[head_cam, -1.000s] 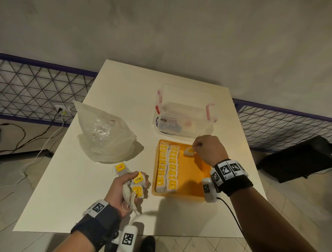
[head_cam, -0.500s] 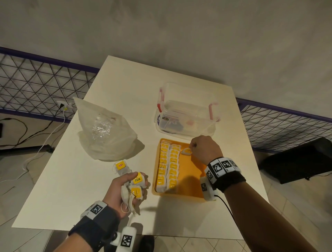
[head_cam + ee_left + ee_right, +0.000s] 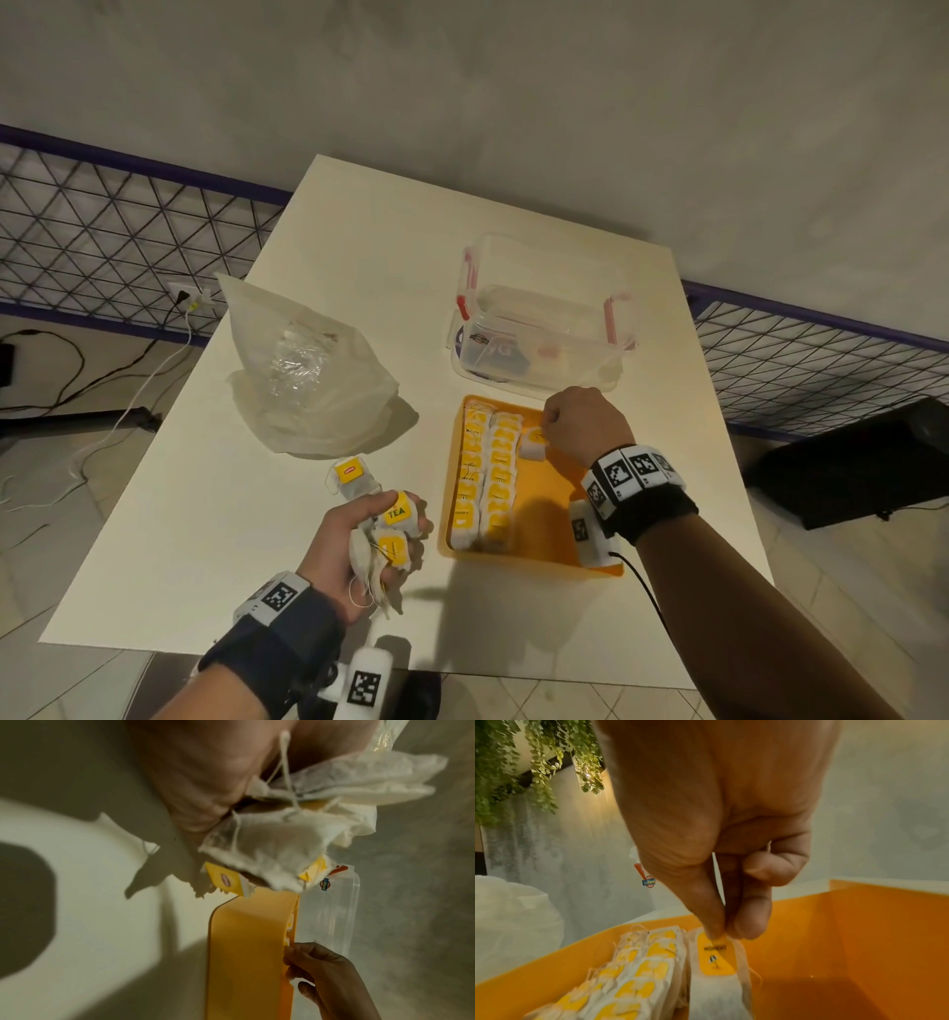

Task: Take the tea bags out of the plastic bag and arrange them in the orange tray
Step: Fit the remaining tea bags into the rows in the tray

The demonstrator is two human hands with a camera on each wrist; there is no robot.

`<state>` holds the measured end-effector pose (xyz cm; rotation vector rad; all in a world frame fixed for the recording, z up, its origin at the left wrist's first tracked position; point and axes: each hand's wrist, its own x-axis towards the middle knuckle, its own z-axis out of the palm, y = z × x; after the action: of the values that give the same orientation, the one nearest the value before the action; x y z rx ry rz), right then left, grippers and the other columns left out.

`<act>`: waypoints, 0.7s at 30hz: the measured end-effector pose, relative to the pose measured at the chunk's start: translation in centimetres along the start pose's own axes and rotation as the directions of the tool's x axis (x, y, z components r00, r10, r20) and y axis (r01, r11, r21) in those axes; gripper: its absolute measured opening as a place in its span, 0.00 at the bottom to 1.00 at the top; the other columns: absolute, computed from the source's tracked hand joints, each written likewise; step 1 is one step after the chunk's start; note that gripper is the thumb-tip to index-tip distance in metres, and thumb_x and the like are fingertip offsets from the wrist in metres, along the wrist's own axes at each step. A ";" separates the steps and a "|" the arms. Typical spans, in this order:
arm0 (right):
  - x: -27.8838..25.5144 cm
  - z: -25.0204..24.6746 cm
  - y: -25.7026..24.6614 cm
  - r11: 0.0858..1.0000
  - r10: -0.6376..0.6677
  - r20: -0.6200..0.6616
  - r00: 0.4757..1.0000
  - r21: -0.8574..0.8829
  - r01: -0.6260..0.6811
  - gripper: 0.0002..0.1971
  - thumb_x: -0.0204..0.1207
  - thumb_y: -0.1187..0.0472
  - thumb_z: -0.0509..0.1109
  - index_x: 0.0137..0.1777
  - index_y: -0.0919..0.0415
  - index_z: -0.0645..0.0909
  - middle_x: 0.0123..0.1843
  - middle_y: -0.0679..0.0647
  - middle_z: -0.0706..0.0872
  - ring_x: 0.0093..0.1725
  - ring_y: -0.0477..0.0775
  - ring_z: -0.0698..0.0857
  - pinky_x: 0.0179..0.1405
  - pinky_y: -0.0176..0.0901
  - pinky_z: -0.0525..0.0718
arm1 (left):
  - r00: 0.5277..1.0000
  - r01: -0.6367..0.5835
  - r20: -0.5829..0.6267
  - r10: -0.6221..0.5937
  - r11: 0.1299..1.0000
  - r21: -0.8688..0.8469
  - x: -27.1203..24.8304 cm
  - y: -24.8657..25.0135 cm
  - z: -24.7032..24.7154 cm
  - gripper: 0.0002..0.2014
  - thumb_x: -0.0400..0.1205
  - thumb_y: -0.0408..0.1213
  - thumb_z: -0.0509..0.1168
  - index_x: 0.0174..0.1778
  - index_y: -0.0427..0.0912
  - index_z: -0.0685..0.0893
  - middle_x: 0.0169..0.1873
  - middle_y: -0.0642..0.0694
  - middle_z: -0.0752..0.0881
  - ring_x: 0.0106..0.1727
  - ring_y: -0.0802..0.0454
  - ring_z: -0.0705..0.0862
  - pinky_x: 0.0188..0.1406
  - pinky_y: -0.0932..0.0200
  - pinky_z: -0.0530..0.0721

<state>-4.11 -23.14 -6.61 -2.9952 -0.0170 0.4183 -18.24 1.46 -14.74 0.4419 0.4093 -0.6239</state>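
Right hand (image 3: pixel 585 426) pinched one tea bag (image 3: pixel 714 969) by its yellow tag, upper centre of the tray (image 3: pixel 554 519); left hand (image 3: pixel 359 545) clutched a bunch (image 3: pixel 385 539) at lower centre. Bags looked light, soft, tearable: best held by the tag.

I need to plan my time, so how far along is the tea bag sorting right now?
Done: two rows of tea bags fill the left side of the orange tray. In hand: the right hand pinches one tea bag by its tag, starting a third row; the left hand grips a bunch. Left: that bunch, plus a loose bag on the table beside the plastic bag.
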 end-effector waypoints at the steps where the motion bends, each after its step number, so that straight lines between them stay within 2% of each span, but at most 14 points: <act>1: 0.0 0.2 0.0 1.000 0.002 -0.020 1.000 -0.001 -0.002 0.10 0.75 0.64 0.67 0.37 0.50 0.86 0.45 0.51 0.87 0.42 0.56 0.86 0.43 0.46 0.87 | 1.000 -0.004 -0.010 0.004 1.000 0.002 0.0 0.0 0.1 0.15 0.77 0.39 0.68 0.55 0.34 0.78 0.41 0.34 0.77 0.24 0.45 0.76 0.16 0.63 0.76; 4: -0.1 0.5 -0.1 1.000 0.000 -0.057 0.998 -0.009 0.000 0.10 0.75 0.63 0.64 0.37 0.51 0.83 0.42 0.52 0.87 0.40 0.57 0.85 0.40 0.45 0.85 | 0.998 -0.001 -0.055 0.001 1.000 0.000 -0.2 0.0 0.1 0.14 0.77 0.39 0.67 0.54 0.34 0.80 0.40 0.34 0.79 0.24 0.46 0.77 0.14 0.63 0.76; 10: 0.0 0.9 -0.1 1.000 0.006 -0.103 0.995 0.003 -0.005 0.09 0.77 0.63 0.61 0.38 0.54 0.80 0.42 0.56 0.86 0.40 0.58 0.84 0.40 0.47 0.85 | 0.998 0.021 -0.056 -0.022 1.000 -0.011 -0.2 0.1 -0.1 0.17 0.73 0.40 0.72 0.54 0.34 0.81 0.41 0.34 0.79 0.27 0.45 0.77 0.14 0.61 0.78; 16: 0.2 0.8 -0.1 0.999 0.028 -0.133 0.991 0.030 -0.024 0.04 0.78 0.60 0.65 0.44 0.59 0.79 0.42 0.58 0.85 0.41 0.61 0.86 0.43 0.51 0.88 | 0.994 0.026 -0.107 -0.030 0.999 -0.034 -0.8 0.2 0.6 0.11 0.80 0.39 0.63 0.47 0.34 0.85 0.38 0.35 0.81 0.23 0.47 0.79 0.12 0.63 0.77; 19: 0.3 0.7 -0.1 0.999 0.035 -0.142 0.989 0.042 -0.029 0.06 0.77 0.58 0.68 0.45 0.60 0.77 0.43 0.60 0.85 0.42 0.63 0.86 0.43 0.53 0.88 | 0.994 0.055 -0.087 -0.059 0.998 -0.043 -1.0 0.2 0.4 0.10 0.75 0.39 0.69 0.47 0.35 0.85 0.40 0.36 0.81 0.27 0.46 0.78 0.14 0.63 0.76; 21: 0.3 0.7 -0.2 0.999 0.035 -0.141 0.989 0.044 -0.029 0.07 0.77 0.57 0.69 0.45 0.60 0.77 0.44 0.60 0.85 0.42 0.63 0.86 0.43 0.53 0.88 | 0.995 0.064 -0.077 -0.068 0.996 -0.054 -1.1 0.2 0.0 0.14 0.71 0.39 0.73 0.49 0.36 0.85 0.41 0.36 0.80 0.28 0.46 0.77 0.14 0.63 0.77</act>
<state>-3.96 -22.86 -7.33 -2.9798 0.0522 0.2050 -18.89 2.13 -14.17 0.4054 0.5157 -0.6602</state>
